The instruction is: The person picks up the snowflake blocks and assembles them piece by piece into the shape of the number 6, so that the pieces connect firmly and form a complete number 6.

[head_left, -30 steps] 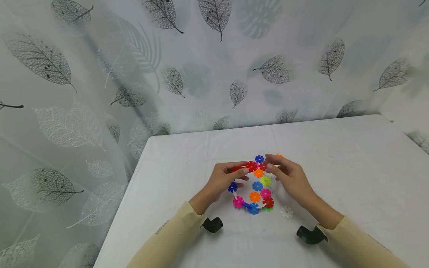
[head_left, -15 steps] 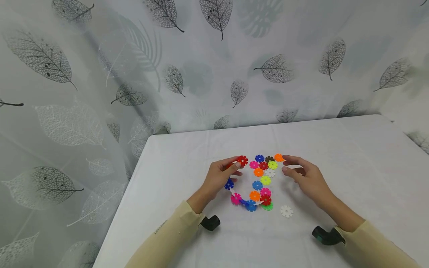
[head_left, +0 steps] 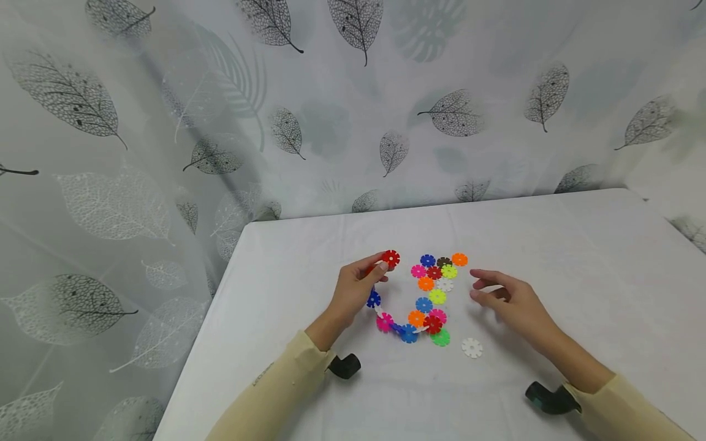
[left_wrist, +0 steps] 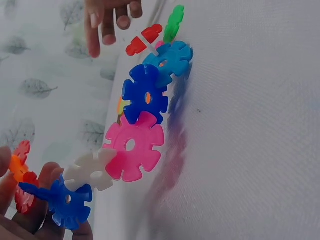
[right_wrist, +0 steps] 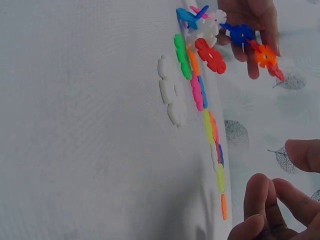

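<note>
My left hand pinches one end of a chain of interlocking plastic snowflake discs near a red disc. From there the chain hangs in a curve through a dark blue disc, a white disc, a pink disc and a light blue disc. Its far end, a red disc, overlaps the loose discs in the head view. Over the table to the right, my right hand holds nothing, its fingers loosely bent. An orange disc lies just beyond its fingertips.
Several loose discs lie flat on the white table, among them a yellow disc and a green disc. A white disc sits apart, nearer the front. Behind the table hangs a leaf-patterned curtain.
My left hand has drawn left with the chain, pulling its end away from the loose discs. My right hand has moved off the discs to the right and slightly down.
</note>
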Motion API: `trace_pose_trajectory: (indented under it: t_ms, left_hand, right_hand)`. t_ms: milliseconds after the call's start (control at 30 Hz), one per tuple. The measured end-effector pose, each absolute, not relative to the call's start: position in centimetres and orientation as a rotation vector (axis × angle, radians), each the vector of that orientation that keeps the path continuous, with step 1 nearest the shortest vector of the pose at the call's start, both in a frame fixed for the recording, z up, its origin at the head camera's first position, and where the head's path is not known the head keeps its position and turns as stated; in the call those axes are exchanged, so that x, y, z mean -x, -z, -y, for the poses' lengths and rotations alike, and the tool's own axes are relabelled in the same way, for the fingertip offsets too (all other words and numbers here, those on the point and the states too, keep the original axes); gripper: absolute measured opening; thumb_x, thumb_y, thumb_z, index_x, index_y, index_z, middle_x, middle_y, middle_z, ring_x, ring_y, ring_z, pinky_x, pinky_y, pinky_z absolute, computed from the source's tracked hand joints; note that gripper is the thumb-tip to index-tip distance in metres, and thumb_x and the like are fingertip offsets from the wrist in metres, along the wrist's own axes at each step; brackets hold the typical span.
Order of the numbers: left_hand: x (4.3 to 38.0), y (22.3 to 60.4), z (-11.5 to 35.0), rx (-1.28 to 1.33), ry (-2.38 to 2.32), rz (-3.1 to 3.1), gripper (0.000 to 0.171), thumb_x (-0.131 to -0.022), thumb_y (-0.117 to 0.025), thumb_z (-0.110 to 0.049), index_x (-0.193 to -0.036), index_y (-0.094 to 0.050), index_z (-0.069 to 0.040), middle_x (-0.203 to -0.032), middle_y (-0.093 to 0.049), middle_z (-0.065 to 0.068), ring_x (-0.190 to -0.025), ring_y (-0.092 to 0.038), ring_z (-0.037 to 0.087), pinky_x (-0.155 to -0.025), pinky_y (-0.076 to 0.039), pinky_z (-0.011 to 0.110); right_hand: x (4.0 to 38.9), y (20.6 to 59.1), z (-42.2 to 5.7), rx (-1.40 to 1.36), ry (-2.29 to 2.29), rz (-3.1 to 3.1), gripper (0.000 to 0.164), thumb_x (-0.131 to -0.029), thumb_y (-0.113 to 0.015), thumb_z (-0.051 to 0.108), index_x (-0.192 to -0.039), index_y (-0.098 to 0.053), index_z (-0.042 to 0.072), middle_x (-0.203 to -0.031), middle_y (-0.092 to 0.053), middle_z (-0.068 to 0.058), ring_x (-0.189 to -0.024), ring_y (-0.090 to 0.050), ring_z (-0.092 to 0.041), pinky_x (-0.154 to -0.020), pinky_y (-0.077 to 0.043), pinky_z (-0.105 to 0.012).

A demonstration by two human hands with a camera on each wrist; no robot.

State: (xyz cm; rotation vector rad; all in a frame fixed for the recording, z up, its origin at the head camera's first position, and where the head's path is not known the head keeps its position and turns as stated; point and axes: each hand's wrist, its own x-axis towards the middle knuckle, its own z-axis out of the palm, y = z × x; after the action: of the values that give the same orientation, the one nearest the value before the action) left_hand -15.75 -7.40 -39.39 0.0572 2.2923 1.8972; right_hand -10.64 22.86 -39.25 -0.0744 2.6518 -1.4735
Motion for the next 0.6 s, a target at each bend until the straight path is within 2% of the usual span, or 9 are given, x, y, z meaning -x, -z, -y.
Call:
trace_pose_trajectory:
  t_ms: [133,233,333,467,600]
  left_hand:
    - [15.7,39.4,7.5,-0.033,-1.914,-2.266,0.040,-0.100,-0.065,-0.034,-0.139,-0.064,-0.027,-0.119,-0.072,0.010,-0.098,-0.069,0.017,-0.098,-0.050,0.049]
    - [15.7,39.3,7.5,-0.035,-1.917,-2.256,0.040,-0.100,-0.066,-0.034,-0.139,-0.064,-0.029,-0.120,-0.071,0.011,-0.098,-0.070,0.018,-0.098,-0.050,0.050]
    - [15.7,39.2,7.5,-0.042,-1.916,-2.254,0.040,-0.100,-0.066,-0.034,-0.139,-0.064,-0.030,-0.118,-0.072,0.007,-0.099,-0.070,0.020,-0.098,-0.051,0.050]
    - [15.7,39.1,7.5,-0.044,-1.914,-2.249,0.040,-0.099,-0.066,-0.035,-0.139,-0.064,-0.032,-0.115,-0.073,0.000,-0.099,-0.071,0.020,-0.099,-0.050,0.049]
    - [15.7,39.0,7.5,-0.037,-1.917,-2.238,0.039,-0.099,-0.067,-0.035,-0.138,-0.064,-0.033,-0.115,-0.073,0.000,-0.098,-0.071,0.018,-0.100,-0.050,0.048]
  right_hand:
    - [10.4,39.4,-23.0,0.130,1.394,-2.612,0.049,-0.095,-0.072,0.029,-0.137,-0.061,0.006,-0.114,-0.066,-0.012,-0.090,-0.063,-0.025,-0.062,-0.055,-0.029]
    - [10.3,39.6,-23.2,0.236,1.278,-2.564,0.043,-0.092,-0.076,0.029,-0.128,-0.068,0.007,-0.105,-0.068,-0.005,-0.086,-0.061,-0.020,-0.064,-0.055,-0.027]
    - [10.1,39.5,-23.3,0.357,1.168,-2.489,0.038,-0.087,-0.081,0.031,-0.117,-0.074,0.010,-0.098,-0.068,0.002,-0.082,-0.059,-0.019,-0.065,-0.053,-0.025]
    - [9.8,39.2,-23.2,0.446,1.081,-2.439,0.038,-0.077,-0.089,0.032,-0.108,-0.076,0.014,-0.094,-0.068,0.004,-0.078,-0.056,-0.020,-0.062,-0.050,-0.024]
    - [9.4,39.0,-22.9,0.446,1.026,-2.459,0.041,-0.071,-0.093,0.031,-0.105,-0.075,0.016,-0.093,-0.066,0.005,-0.077,-0.054,-0.020,-0.061,-0.049,-0.025]
